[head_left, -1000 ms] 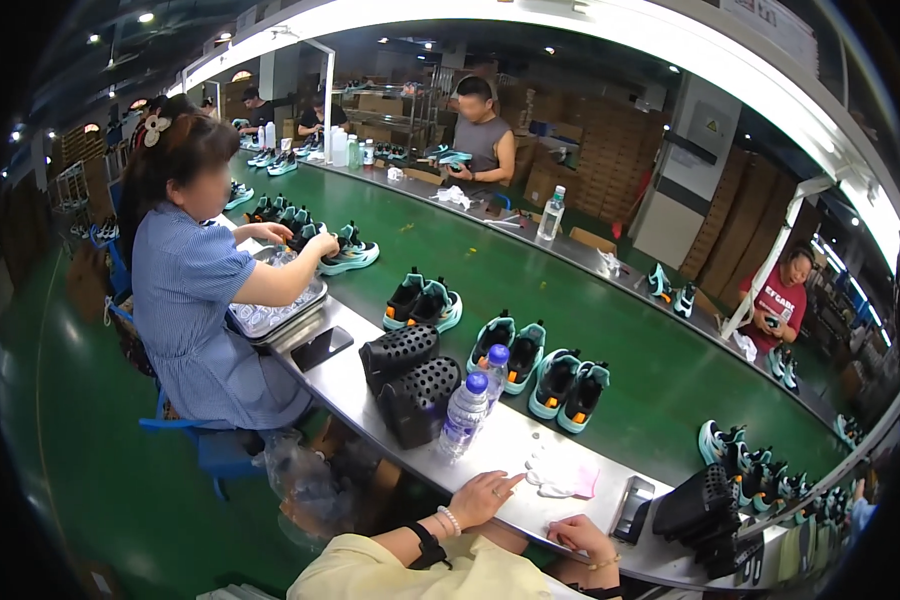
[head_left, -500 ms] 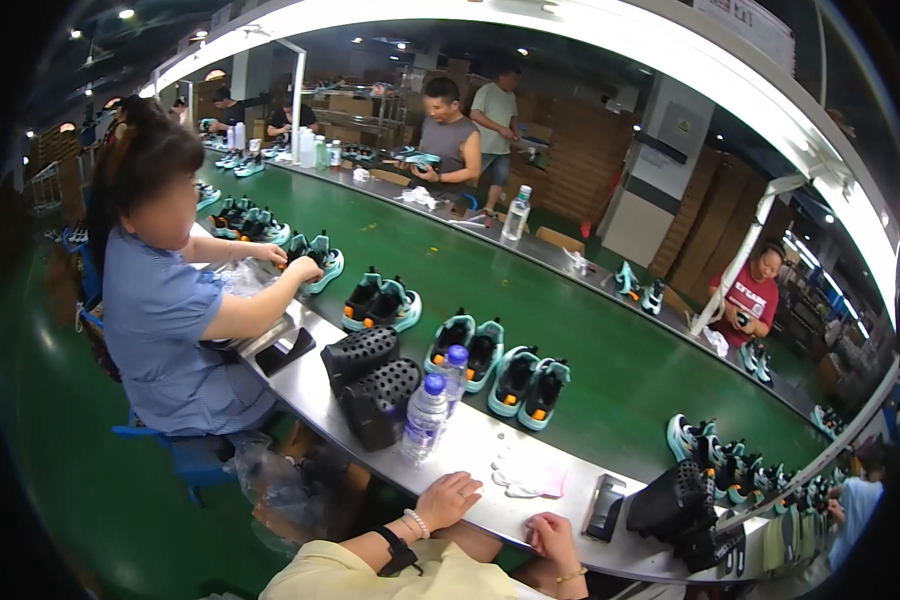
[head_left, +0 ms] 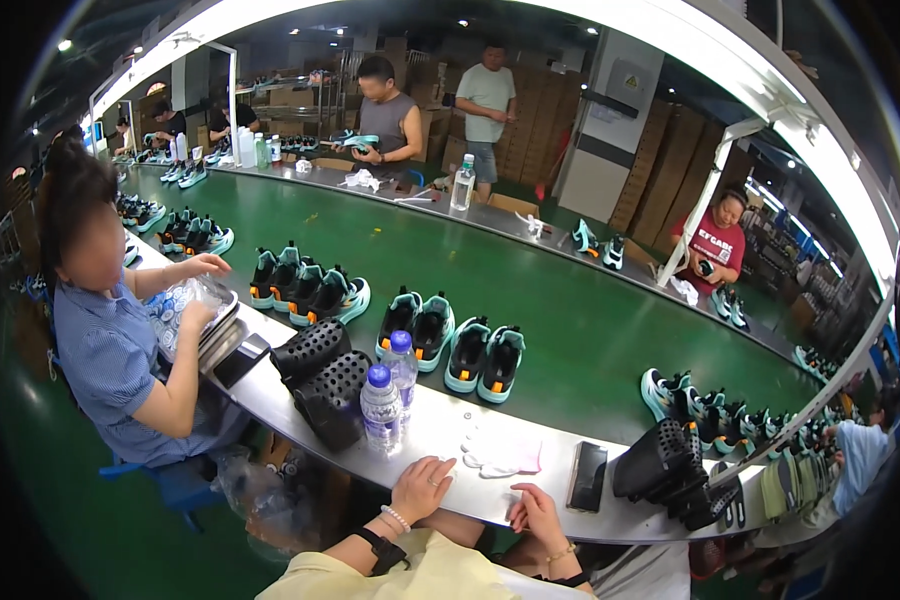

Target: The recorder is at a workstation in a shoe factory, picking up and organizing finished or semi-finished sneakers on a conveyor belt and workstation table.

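Note:
My left hand lies palm down at the near edge of the metal bench, fingers stretched out, with a ring and bracelets showing. My right hand is by the same edge, its fingers loosely bent and apart with nothing in them. White gloves lie flat just beyond the two hands. To their right is a dark phone. Two clear water bottles with purple caps stand beyond my left hand. Black perforated holders stand beside the bottles.
Teal-and-black sneakers stand in pairs along the green conveyor belt. More black holders and a row of shoes are at the right. A co-worker in blue sits at the left, handling a bag in a tray. Others work across the belt.
The view has turned, shifting the scene leftward. The left co-worker's hands have gone from the sneakers to the bagged tray. The sneakers there now stand closer together. My right fingers have loosened.

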`<state>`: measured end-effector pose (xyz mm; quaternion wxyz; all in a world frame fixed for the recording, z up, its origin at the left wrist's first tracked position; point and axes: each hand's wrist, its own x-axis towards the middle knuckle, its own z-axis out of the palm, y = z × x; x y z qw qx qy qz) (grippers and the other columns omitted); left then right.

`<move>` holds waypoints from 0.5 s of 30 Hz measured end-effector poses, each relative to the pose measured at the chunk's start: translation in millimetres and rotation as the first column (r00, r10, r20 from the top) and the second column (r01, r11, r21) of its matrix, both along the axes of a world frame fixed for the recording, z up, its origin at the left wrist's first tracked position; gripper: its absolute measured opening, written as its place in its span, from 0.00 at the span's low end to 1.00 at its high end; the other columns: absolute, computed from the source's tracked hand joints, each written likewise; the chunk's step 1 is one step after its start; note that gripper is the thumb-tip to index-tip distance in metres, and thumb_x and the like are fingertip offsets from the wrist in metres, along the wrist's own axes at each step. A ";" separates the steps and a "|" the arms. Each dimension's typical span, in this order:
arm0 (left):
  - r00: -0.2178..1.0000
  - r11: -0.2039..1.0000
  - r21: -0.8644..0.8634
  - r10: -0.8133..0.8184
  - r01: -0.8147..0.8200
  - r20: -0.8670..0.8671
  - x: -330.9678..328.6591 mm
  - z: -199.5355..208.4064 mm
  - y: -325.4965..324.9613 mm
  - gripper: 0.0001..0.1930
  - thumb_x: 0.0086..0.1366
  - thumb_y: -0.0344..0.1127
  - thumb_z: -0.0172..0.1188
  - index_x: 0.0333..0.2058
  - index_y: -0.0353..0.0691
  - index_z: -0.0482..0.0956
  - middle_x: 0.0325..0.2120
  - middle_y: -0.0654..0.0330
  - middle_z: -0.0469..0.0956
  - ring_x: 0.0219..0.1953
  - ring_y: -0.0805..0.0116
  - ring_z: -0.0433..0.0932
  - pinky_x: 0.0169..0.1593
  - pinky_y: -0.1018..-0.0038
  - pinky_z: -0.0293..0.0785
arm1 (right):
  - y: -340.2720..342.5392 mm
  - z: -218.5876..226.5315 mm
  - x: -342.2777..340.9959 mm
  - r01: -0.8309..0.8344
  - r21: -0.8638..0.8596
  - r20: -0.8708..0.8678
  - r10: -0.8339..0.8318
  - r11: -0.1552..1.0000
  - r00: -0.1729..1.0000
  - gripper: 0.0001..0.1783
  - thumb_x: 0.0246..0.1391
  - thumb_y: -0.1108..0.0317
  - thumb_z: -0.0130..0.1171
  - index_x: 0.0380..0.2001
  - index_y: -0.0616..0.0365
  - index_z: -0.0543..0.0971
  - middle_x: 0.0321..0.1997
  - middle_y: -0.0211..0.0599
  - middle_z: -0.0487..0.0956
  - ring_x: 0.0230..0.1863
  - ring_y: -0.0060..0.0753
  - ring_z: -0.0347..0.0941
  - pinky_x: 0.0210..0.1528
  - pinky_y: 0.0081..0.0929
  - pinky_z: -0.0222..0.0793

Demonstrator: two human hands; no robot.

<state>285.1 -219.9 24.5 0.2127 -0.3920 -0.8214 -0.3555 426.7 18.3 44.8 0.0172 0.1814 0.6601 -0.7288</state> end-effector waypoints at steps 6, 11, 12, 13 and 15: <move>1.000 1.000 -0.023 0.000 0.001 0.024 -1.0 2.6 -0.6 0.17 0.63 0.37 0.59 0.51 0.45 0.76 0.39 0.58 0.78 0.47 0.60 0.76 0.49 0.65 0.74 | -1.4 1.5 -5.2 0.027 -0.008 0.029 -0.027 1.000 0.999 0.16 0.70 0.65 0.40 0.52 0.58 0.74 0.23 0.38 0.77 0.17 0.22 0.73 0.18 0.17 0.70; 1.000 1.000 -0.015 0.012 -0.012 0.007 -6.0 2.9 -0.1 0.17 0.63 0.37 0.58 0.50 0.44 0.77 0.39 0.58 0.79 0.47 0.59 0.76 0.49 0.65 0.74 | -2.0 1.2 -9.1 0.035 -0.009 0.037 -0.035 0.999 0.999 0.16 0.70 0.65 0.40 0.52 0.58 0.74 0.23 0.38 0.77 0.17 0.22 0.73 0.18 0.17 0.70; 1.000 1.000 -0.020 0.021 -0.021 0.008 -5.1 2.8 -0.4 0.16 0.63 0.37 0.58 0.50 0.43 0.77 0.39 0.59 0.79 0.47 0.59 0.76 0.49 0.65 0.74 | -1.9 2.3 -8.6 0.026 -0.006 0.042 -0.026 1.000 0.999 0.16 0.70 0.64 0.40 0.52 0.58 0.74 0.23 0.38 0.77 0.17 0.22 0.73 0.18 0.17 0.70; 1.000 0.999 -0.023 0.024 -0.024 0.005 -5.0 2.8 0.3 0.16 0.63 0.37 0.58 0.50 0.43 0.77 0.39 0.59 0.79 0.47 0.59 0.76 0.49 0.65 0.74 | -1.0 2.7 -9.3 0.023 -0.009 0.040 -0.023 1.000 0.999 0.16 0.70 0.64 0.40 0.52 0.58 0.74 0.23 0.38 0.77 0.17 0.22 0.73 0.18 0.17 0.70; 1.000 1.000 0.015 0.022 -0.022 -0.011 -4.4 3.1 2.0 0.16 0.63 0.37 0.58 0.49 0.43 0.78 0.39 0.59 0.79 0.47 0.59 0.77 0.49 0.64 0.74 | 0.7 4.4 -9.3 0.022 0.012 0.044 -0.022 1.000 0.999 0.17 0.71 0.62 0.40 0.52 0.60 0.73 0.23 0.39 0.77 0.16 0.23 0.73 0.18 0.17 0.69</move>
